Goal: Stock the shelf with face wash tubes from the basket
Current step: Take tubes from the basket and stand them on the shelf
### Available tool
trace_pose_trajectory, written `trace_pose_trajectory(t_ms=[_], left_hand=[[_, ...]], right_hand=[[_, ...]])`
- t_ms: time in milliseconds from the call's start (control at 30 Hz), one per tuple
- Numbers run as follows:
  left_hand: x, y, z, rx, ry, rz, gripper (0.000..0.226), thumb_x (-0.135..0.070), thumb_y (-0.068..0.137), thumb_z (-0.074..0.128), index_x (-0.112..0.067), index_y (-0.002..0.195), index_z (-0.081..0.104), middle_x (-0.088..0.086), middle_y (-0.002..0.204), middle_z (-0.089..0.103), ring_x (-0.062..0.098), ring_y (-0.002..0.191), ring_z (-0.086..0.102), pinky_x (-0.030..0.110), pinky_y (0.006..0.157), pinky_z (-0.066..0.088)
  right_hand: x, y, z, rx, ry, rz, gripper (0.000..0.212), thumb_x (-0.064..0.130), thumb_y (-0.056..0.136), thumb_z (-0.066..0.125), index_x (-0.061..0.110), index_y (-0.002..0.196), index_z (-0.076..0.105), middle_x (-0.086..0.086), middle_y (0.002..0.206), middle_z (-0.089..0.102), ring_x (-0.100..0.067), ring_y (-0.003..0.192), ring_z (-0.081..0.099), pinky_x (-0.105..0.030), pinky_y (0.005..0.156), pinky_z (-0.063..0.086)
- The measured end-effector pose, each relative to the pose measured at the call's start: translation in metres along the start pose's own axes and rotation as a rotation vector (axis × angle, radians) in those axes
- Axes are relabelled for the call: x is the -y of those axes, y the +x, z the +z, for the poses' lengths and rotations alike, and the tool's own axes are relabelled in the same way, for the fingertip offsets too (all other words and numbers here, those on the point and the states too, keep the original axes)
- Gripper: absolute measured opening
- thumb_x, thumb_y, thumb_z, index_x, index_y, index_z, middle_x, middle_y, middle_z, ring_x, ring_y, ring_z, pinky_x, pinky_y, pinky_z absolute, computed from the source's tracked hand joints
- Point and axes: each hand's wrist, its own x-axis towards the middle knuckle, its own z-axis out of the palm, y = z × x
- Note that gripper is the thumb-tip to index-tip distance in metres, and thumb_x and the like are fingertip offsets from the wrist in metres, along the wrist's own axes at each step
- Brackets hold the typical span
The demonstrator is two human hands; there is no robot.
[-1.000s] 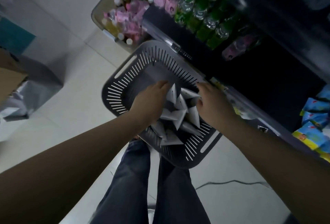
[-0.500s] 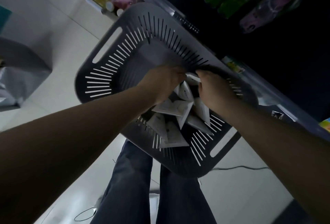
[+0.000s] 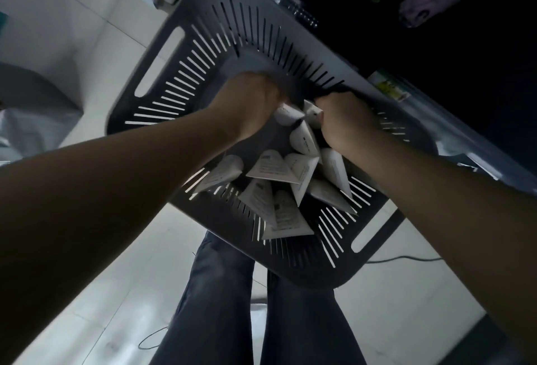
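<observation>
Inside basket (image 3: 162, 79), left hand (image 3: 250, 103), right hand (image 3: 345, 123) gripping tubes (image 3: 273, 168)

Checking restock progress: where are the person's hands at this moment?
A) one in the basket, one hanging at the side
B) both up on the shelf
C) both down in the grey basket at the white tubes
C: the left hand and the right hand both reach into the grey basket, at the pile of white tubes.

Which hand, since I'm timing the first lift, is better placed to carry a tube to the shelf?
Right, probably: the right hand pinches a face wash tube under its thumb, nearest the shelf. The left hand's fingers are hidden, its grip unclear.
</observation>
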Motion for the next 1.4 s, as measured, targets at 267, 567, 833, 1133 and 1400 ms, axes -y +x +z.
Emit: trace_pose_trajectory(t_ms=[267,567,833,1133,1400], left_hand=[[0.009,0.002,-0.007,0.036,0.031,-0.093,0.024,-0.014,0.095,0.047,-0.014,0.108,0.067,0.007,0.103,0.07,0.023,0.091,0.067,0.041,0.077,0.056],[0.008,-0.013,-0.054,0.016,-0.075,-0.132,0.03,-0.02,0.097,0.041,-0.012,0.104,0.07,0.011,0.102,0.069,0.03,0.093,0.065,0.04,0.078,0.052],[-0.005,-0.035,-0.122,-0.051,-0.035,-0.05,0.03,-0.019,0.095,0.042,-0.008,0.1,0.069,0.012,0.102,0.069,0.031,0.093,0.063,0.043,0.078,0.051],[-0.055,-0.063,-0.224,-0.149,0.034,0.115,0.033,-0.02,0.096,0.039,-0.009,0.105,0.068,0.012,0.103,0.068,0.03,0.092,0.063,0.045,0.078,0.05],[-0.127,-0.084,-0.308,-0.286,0.113,0.228,0.019,-0.005,0.091,0.046,-0.007,0.078,0.06,0.011,0.078,0.064,0.028,0.073,0.061,0.038,0.061,0.045]], right_hand=[[-0.001,-0.01,-0.004,-0.05,0.027,-0.021,0.027,-0.003,0.092,0.041,0.005,0.11,0.06,-0.017,0.11,0.066,-0.036,0.1,0.062,-0.034,0.075,0.047],[0.003,-0.03,-0.039,-0.104,0.076,-0.088,0.022,-0.003,0.092,0.044,0.0,0.103,0.062,-0.017,0.104,0.066,-0.034,0.094,0.061,-0.03,0.07,0.044],[0.012,-0.09,-0.103,-0.186,0.163,-0.037,0.026,0.01,0.097,0.043,-0.001,0.102,0.066,-0.019,0.092,0.065,-0.035,0.087,0.061,-0.037,0.073,0.048],[0.025,-0.188,-0.175,-0.396,0.304,0.062,0.027,0.018,0.098,0.047,0.017,0.115,0.068,-0.006,0.11,0.069,-0.022,0.096,0.061,-0.031,0.079,0.049],[0.011,-0.282,-0.242,-0.54,0.214,0.119,0.028,0.021,0.101,0.042,0.012,0.109,0.068,-0.01,0.1,0.069,-0.024,0.081,0.059,-0.035,0.067,0.047]])
